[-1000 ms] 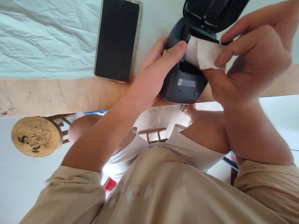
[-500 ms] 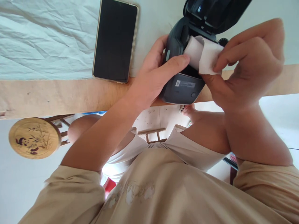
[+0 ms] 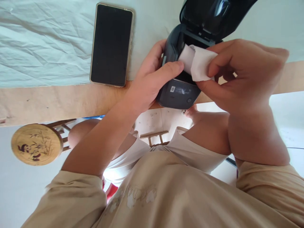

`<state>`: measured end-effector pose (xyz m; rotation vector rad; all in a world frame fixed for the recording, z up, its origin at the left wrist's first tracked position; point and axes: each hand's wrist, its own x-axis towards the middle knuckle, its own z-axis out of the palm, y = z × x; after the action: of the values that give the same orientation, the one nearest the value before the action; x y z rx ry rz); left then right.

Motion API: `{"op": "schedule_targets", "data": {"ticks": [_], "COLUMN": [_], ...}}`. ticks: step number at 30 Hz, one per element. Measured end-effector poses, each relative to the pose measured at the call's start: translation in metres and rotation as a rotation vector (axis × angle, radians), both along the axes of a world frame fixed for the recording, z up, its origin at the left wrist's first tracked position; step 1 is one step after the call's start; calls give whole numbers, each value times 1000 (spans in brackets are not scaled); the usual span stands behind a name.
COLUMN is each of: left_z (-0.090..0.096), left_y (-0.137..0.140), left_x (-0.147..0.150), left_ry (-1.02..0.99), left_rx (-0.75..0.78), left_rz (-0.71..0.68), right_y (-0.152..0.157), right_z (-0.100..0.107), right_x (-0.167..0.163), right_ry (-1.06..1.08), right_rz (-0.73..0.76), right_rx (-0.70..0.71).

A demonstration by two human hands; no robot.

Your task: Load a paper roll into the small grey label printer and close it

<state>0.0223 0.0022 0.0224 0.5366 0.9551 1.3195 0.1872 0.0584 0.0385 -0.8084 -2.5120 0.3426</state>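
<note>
A dark label printer (image 3: pixel 179 92) stands at the table's front edge with its glossy lid (image 3: pixel 219 17) raised. Inside it sits a white paper roll (image 3: pixel 187 59). My left hand (image 3: pixel 154 74) wraps round the printer's left side, its thumb lying on the roll's near end. From the right, my right hand (image 3: pixel 244 72) pinches the loose paper end (image 3: pixel 201 61) between thumb and fingers, folded back over the roll. The far end of the roll is hidden behind the paper and my right hand.
A phone (image 3: pixel 111 46) with a dark screen lies left of the printer, on a pale cloth (image 3: pixel 45 44). The wooden table edge (image 3: pixel 59 103) runs across in front. A round wooden stool (image 3: pixel 36 144) with a panda picture stands at the lower left.
The printer, both hands and the phone appear slightly further left in view. My right hand has turned and come closer to the roll, still pinching the paper end.
</note>
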Motion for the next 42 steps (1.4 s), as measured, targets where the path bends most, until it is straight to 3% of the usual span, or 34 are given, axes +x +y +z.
{"op": "schedule_targets", "data": {"ticks": [6, 11, 18, 23, 29, 34, 38, 42], "left_z": [1, 2, -1, -7, -6, -9, -19, -28], "left_y": [0, -4, -3, -3, -5, -3, 1, 2], "left_x": [7, 8, 3, 6, 7, -5, -11, -12], "left_ry": [-36, -42, -52, -38, -7, 140, 202, 209], "left_rx": [6, 14, 26, 59, 22, -28, 31, 114], "left_rz": [124, 83, 42, 96, 120, -1, -45, -75], "right_y": [0, 3, 6, 1, -7, -7, -6, -7], "right_z": [3, 4, -6, -3, -5, -12, -10, -6], "right_x": [0, -2, -3, -5, -5, 1, 3, 1], "right_ry": [85, 77, 70, 126, 40, 19, 28, 63], "right_rz": [4, -112, 3, 20, 132, 243, 310, 202], "right_rx": [-32, -90, 11, 122, 130, 232, 185, 127]}}
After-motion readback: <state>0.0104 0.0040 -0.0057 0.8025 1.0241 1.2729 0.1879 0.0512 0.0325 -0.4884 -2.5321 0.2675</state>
